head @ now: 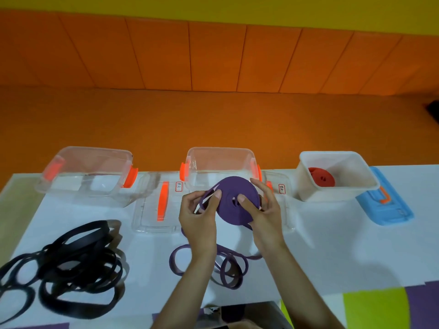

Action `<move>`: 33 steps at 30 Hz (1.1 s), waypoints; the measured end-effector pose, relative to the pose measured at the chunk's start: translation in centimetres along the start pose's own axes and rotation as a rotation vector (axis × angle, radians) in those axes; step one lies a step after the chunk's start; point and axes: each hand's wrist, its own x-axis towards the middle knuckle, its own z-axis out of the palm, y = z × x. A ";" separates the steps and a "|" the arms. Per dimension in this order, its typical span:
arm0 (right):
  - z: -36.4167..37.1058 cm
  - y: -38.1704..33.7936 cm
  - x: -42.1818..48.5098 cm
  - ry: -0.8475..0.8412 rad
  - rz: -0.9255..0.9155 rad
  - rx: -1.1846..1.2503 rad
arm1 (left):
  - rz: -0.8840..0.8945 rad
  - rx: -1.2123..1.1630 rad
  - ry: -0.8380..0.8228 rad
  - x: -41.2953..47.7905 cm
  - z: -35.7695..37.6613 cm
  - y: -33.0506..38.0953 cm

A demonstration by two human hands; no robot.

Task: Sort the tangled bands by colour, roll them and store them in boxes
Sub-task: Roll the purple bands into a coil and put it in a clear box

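A purple roll of band (231,191) is held upright above the table in front of the middle clear box (219,155). My right hand (263,214) grips the roll, thumb on its face. My left hand (199,217) pinches the loose purple strand at the roll's left edge. The unrolled rest of the purple band (230,269) lies in loops on the table under my forearms. A tangled heap of black bands (71,262) lies at the front left. A red roll (322,178) sits inside the white box (308,193) at the right.
An empty clear box (83,184) with orange clips stands at the back left. Two clear lids (152,219) lie flat between the boxes, and a blue lid (384,205) lies at the far right. The white table (332,245) ends at an orange floor behind.
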 end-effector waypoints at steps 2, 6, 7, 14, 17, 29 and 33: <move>0.7 -0.1 0.1 0.029 -0.004 0.044 | 0.000 -0.029 -0.031 -0.3 0.1 -0.2; 1.6 0.0 0.4 0.102 0.001 0.105 | -0.051 -0.073 -0.105 -0.6 0.1 -0.6; 1.7 0.1 0.4 0.110 0.014 0.108 | -0.083 -0.094 -0.102 -0.5 0.2 -0.6; 0.2 0.1 3.1 0.091 0.184 0.015 | -0.259 -0.123 0.001 2.6 0.7 -0.6; -0.3 -0.6 5.5 0.040 0.209 -0.009 | -0.278 -0.104 0.023 4.3 2.0 -1.0; 2.1 4.7 18.6 0.179 0.360 0.021 | -0.205 0.285 0.141 16.0 10.5 -6.5; 2.0 7.3 21.6 0.228 0.513 -0.003 | -0.299 0.504 0.114 20.0 11.3 -9.2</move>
